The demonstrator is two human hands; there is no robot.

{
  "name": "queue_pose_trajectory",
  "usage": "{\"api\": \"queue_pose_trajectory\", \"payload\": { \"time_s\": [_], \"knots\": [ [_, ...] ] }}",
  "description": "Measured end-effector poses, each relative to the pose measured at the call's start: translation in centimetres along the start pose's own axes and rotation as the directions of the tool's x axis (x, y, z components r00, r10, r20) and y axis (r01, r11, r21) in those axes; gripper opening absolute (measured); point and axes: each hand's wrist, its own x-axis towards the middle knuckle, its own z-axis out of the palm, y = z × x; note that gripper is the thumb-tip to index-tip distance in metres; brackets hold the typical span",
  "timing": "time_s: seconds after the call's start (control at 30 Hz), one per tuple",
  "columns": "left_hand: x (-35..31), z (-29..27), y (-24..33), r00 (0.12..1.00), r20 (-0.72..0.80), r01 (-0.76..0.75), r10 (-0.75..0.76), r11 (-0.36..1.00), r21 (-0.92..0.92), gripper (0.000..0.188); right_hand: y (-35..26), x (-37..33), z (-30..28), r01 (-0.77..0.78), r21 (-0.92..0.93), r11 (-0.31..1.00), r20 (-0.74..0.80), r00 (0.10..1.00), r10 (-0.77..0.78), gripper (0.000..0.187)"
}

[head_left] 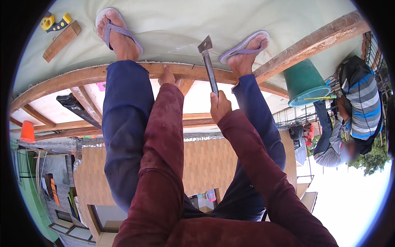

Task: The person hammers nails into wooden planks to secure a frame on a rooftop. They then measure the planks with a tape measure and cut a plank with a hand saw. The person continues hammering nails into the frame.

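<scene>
My right hand [220,106] is closed around the metal handle of a hammer [208,66], whose head points up toward the pale sheet [185,24] between my feet. My left hand [166,76] rests against the curved wooden beam [82,76]; its fingers are hidden behind the hand. Both arms wear dark red sleeves. My feet, in purple flip-flops [119,31] [245,45], stand on the pale sheet just beyond the beam. My legs are in blue trousers.
A yellow and black tool [55,22] and a wooden block [61,35] lie on the sheet at far left. A black bar [78,109] lies across the timber frame. At right are a green bucket [304,82] and a person in a striped shirt [360,107]. An orange cone [27,131] sits at left.
</scene>
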Motion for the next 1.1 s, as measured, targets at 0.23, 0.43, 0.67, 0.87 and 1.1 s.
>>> {"api": "queue_pose_trajectory", "payload": {
  "time_s": [0.23,0.43,0.67,0.87,1.1],
  "knots": [
    [0.6,0.0,-0.1,1.0,0.007,-0.014,0.014,1.0,-0.009,0.063,-7.2,1.9,-9.6,0.129,0.477,0.87,-0.092,0.991,-0.097,0.039],
    [0.8,-0.2,-0.2,1.0,0.02,0.017,-0.017,1.0,0.014,0.062,-11.8,2.3,-10.9,0.511,0.63,0.585,-0.421,0.858,-0.296,0.047],
    [0.4,-0.9,-0.6,0.997,0.035,0.064,-0.065,0.997,0.033,0.071,0.6,-1.4,-0.7,-0.028,-0.029,0.999,-0.015,1.0,0.027,0.042],
    [1.0,-0.7,0.0,0.997,0.07,0.039,-0.038,0.999,-0.003,0.073,2.5,0.1,1.9,-0.073,-0.178,0.981,0.071,0.994,0.086,0.041],
    [-0.1,-0.6,0.6,0.998,0.055,0.025,-0.028,0.999,0.044,0.058,-11.0,1.8,-12.6,0.314,0.561,0.766,-0.227,0.948,-0.222,0.034]
  ]
}}
